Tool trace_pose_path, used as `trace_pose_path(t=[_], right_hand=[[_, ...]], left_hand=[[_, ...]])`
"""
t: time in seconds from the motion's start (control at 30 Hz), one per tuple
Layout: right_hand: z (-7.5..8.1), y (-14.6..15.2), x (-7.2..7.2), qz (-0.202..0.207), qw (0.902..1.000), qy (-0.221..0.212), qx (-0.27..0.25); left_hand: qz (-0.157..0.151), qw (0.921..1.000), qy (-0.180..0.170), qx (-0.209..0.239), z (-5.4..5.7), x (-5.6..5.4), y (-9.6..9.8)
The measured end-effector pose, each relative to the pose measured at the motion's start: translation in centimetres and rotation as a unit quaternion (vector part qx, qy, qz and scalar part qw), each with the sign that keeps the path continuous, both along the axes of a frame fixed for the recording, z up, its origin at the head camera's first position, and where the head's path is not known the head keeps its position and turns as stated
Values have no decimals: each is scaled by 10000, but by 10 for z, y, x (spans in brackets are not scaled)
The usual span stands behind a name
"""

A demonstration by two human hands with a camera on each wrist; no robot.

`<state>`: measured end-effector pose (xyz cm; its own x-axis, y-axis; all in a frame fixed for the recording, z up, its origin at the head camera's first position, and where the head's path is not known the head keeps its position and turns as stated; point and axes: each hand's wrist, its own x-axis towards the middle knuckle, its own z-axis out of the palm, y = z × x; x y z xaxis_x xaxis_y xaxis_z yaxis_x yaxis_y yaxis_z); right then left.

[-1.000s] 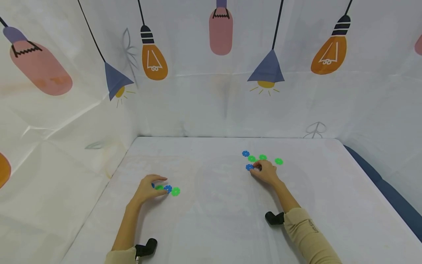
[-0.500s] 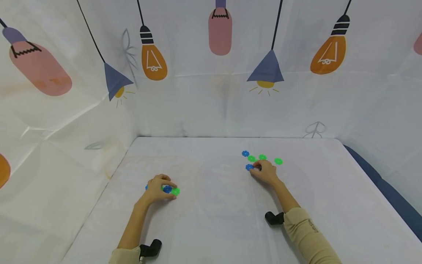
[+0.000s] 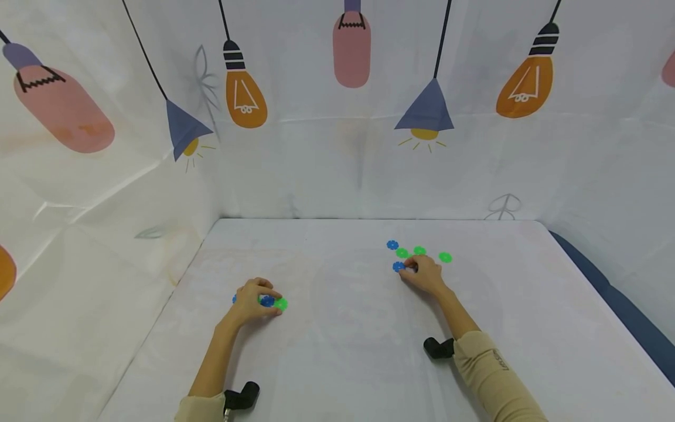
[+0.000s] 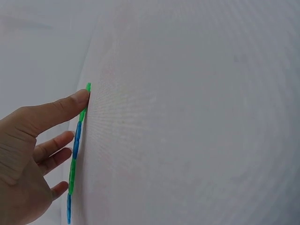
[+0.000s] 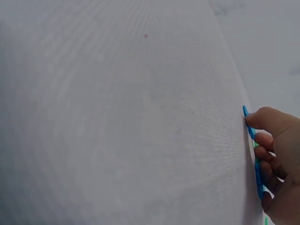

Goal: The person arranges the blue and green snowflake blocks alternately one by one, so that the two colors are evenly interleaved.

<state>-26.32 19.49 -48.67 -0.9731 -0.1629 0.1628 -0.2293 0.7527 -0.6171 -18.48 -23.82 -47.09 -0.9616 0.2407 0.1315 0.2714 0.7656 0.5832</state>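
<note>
On the left of the white table, four-colour-free notched plastic discs lie in a row, alternating blue and green. My left hand reaches over this row and pinches the end green disc between thumb and forefinger. A blue disc shows inside its grip, and another blue disc ends the row near the little finger. My right hand pinches a blue disc at the back right. Behind its fingers sit a green disc, another green disc and a second blue disc.
A separate green disc lies right of the right hand, and a blue disc lies farther back. Black wrist mounts stick out from both sleeves. A white sheet printed with lamps hangs behind the table.
My left hand has moved right along the row, from the blue disc to the end green disc, and its fingers have closed in. The right hand has stayed in place.
</note>
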Motion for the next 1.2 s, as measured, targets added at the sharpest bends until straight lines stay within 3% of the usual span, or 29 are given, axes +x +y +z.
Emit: trace_pose_path(t=[0.6, 1.0, 1.2], right_hand=[[0, -5, 7, 20, 9991, 305, -292], [7, -37, 16, 630, 9927, 673, -783], [3, -61, 19, 1016, 9893, 613, -850]], left_hand=[[-40, 9999, 151, 36, -3, -2, -2], [-152, 9998, -4, 124, 1, -4, -1], [-108, 9997, -111, 183, 1, -5, -2]])
